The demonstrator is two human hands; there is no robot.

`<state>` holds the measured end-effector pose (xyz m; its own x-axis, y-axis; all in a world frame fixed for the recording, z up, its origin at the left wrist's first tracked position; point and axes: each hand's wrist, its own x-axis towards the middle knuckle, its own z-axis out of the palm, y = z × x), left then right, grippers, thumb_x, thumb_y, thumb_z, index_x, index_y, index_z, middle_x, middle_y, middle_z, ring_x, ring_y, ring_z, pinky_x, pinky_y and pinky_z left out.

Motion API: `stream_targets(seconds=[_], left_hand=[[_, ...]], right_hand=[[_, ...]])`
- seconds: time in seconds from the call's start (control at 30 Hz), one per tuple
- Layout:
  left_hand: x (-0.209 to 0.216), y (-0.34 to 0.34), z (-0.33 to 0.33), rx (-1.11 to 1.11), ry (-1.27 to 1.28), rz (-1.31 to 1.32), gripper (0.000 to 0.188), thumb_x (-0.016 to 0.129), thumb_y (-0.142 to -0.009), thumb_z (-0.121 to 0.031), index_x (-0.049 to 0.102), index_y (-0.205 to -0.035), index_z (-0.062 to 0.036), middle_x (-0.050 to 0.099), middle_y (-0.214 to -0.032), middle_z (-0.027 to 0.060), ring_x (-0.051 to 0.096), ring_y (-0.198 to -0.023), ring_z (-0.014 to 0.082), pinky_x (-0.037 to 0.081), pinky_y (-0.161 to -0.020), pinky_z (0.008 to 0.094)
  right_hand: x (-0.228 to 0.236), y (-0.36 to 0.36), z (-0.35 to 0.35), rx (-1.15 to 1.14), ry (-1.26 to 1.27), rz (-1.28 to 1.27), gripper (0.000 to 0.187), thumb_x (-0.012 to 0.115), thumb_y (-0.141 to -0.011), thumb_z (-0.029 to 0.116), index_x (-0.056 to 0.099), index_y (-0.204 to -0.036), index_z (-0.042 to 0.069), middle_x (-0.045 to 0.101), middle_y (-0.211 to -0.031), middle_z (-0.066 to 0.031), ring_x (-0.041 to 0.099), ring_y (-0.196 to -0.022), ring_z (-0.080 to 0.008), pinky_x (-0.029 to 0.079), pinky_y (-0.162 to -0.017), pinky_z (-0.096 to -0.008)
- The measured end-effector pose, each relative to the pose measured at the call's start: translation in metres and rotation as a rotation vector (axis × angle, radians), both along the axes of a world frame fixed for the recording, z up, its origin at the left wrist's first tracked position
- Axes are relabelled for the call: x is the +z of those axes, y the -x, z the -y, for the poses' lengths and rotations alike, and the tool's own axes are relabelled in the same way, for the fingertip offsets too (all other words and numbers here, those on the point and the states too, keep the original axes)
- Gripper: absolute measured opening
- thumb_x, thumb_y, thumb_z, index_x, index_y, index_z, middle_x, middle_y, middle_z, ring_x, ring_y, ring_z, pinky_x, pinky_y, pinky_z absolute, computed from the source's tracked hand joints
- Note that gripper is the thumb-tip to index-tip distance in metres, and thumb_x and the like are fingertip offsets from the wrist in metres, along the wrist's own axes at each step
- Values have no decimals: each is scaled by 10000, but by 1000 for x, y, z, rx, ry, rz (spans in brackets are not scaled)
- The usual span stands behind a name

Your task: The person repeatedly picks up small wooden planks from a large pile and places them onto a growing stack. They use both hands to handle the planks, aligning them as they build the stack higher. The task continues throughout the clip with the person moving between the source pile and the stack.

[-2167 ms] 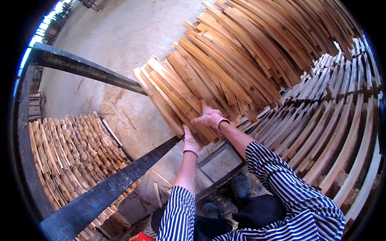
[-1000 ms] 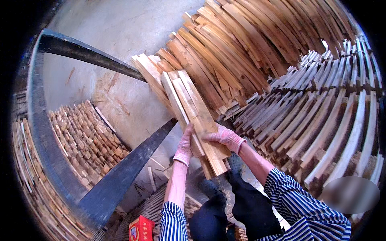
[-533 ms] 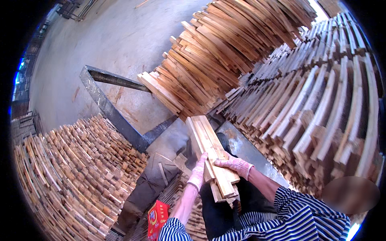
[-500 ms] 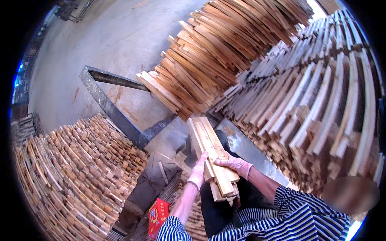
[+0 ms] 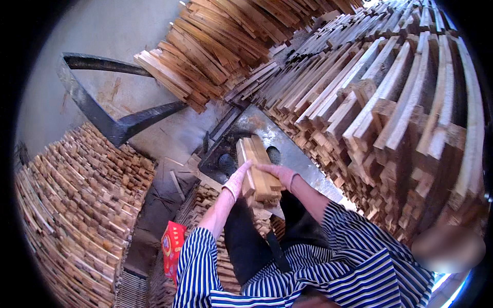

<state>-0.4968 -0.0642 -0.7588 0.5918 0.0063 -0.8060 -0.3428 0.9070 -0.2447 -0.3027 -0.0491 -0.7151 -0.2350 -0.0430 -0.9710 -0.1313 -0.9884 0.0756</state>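
Gripping a bundle of wooden strips (image 5: 258, 167) from both sides, with left hand (image 5: 236, 180) and right hand (image 5: 279, 176).
Held in front of dark-clad legs (image 5: 245, 238), left of a timber stack (image 5: 362, 124) and well apart from a red packet (image 5: 173, 245).

Soft, fairly even light fills the scene, paling the floor (image 5: 128, 25) at eleven o'clock. A whitish sheen crosses the metal plate (image 5: 303, 161) near the centre, and the held wood pieces (image 5: 259, 177) show bright upper faces with crisp edges. Deep shadow darkens gaps in the timber stack (image 5: 375, 110) at three o'clock. Blue-white glare (image 5: 442, 282) burns at four o'clock, beneath a smeared oval patch (image 5: 448, 249). Fisheye distortion bows straight edges toward the black-cornered rim.
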Motion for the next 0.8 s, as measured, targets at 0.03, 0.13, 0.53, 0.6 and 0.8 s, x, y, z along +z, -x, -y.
stream_targets(seconds=[0.03, 0.13, 0.53, 0.6, 0.8], left_hand=[[-10, -7, -7, -23, -29, -23, 693, 717, -886, -516, 539, -1382, -65, 683, -1209, 163, 696, -1040, 311, 571, -916, 475], [-15, -20, -11, 29, -72, -140, 649, 743, -882, -448, 550, -1354, -47, 675, -1205, 173, 687, -1037, 324, 563, -919, 479], [249, 5, 45, 191, -651, -405, 751, 770, -868, -291, 379, -1447, -14, 591, -1267, 99, 585, -1134, 207, 490, -994, 356], [297, 23, 59, 79, -738, -463, 697, 747, -894, -288, 424, -1451, -22, 587, -1310, 96, 575, -1177, 206, 473, -1022, 352], [401, 82, -1, 307, -779, -492, 537, 596, -1002, -337, 506, -1400, 11, 598, -1350, 129, 591, -1208, 240, 482, -1065, 409]], right_hand=[[-37, -9, 0, 1, 27, 5, 636, 834, -771, 524, 686, -1172, 53, 744, -1005, -110, 740, -845, -234, 608, -732, -392], [-71, -16, 6, -12, 77, -12, 661, 791, -779, 592, 688, -1168, 68, 747, -972, -118, 737, -817, -251, 598, -710, -382], [182, 20, 14, -156, -707, -191, 958, 845, -826, 229, 239, -1549, 59, 538, -1403, -110, 500, -1293, -206, 433, -1085, -345], [219, 27, 26, 27, -871, -163, 1207, 894, -772, 223, 45, -1619, 95, 501, -1447, -95, 480, -1309, -206, 407, -1104, -365], [426, 56, -15, 639, -1243, 121, 1211, 884, -714, 408, 136, -1619, 114, 401, -1519, -232, 422, -1392, -335, 365, -1142, -394]])
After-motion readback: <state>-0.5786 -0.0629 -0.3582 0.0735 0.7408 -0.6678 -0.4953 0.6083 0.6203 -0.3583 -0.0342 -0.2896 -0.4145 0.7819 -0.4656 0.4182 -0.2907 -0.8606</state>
